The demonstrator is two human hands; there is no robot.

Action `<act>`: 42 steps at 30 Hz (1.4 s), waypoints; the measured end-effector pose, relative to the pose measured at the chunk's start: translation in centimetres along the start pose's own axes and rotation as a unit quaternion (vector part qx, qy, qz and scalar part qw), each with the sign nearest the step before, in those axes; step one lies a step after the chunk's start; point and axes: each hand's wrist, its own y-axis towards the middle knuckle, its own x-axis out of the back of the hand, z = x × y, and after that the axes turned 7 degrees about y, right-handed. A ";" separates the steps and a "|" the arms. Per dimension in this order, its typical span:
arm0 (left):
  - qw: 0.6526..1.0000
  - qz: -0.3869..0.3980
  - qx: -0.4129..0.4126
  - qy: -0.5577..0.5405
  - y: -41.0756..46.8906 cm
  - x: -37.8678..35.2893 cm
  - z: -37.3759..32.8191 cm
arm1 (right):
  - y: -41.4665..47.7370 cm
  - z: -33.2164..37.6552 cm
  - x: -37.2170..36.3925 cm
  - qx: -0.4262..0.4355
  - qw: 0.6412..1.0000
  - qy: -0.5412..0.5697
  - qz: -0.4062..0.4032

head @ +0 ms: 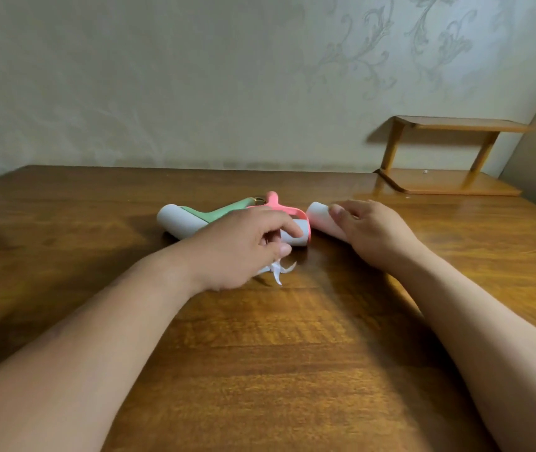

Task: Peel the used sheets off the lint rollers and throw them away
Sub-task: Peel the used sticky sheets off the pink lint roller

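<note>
A green-handled lint roller (181,220) with a white roll lies on the wooden table (260,353), left of centre. A pink-handled lint roller (299,228) lies beside it, its handle pointing away from me. My left hand (243,246) rests over the pink roller's roll, fingers curled around a crumpled white sheet (278,270) that sticks out below the palm. A third roll, pale pink (320,216), lies to the right, and my right hand (374,233) lies on top of it with fingers spread loosely.
A small two-level wooden stand (449,184) sits at the table's back right corner against the patterned wall. The table's left edge shows at the far left.
</note>
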 end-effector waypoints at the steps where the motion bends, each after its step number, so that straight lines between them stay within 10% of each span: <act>1: 1.000 -0.018 0.005 0.002 0.0 0.1 0.2 | 0.0 0.1 0.0 -0.003 1.000 0.003 0.000; 8: 0.987 -0.152 0.034 0.027 0.6 0.1 0.7 | -0.3 0.8 -0.1 0.004 1.000 0.002 -0.014; 15: 0.967 -0.025 0.093 0.235 1.7 0.7 2.2 | -0.3 0.9 0.0 -0.014 0.999 0.024 -0.028; 22: 0.965 -0.075 0.065 0.242 2.5 -0.1 2.3 | -0.7 1.3 0.3 0.042 0.993 0.062 -0.095; 29: 0.964 -0.242 0.083 -0.070 2.3 1.9 1.9 | -1.1 1.7 0.3 0.121 0.975 0.116 -0.148; 36: 0.889 -0.351 0.123 -0.269 1.1 3.7 1.4 | -1.2 5.1 -0.4 0.197 0.957 0.138 -0.163; 42: 0.831 -0.290 0.139 -0.453 0.9 3.2 0.5 | 0.1 6.1 0.8 0.097 0.963 0.233 -0.091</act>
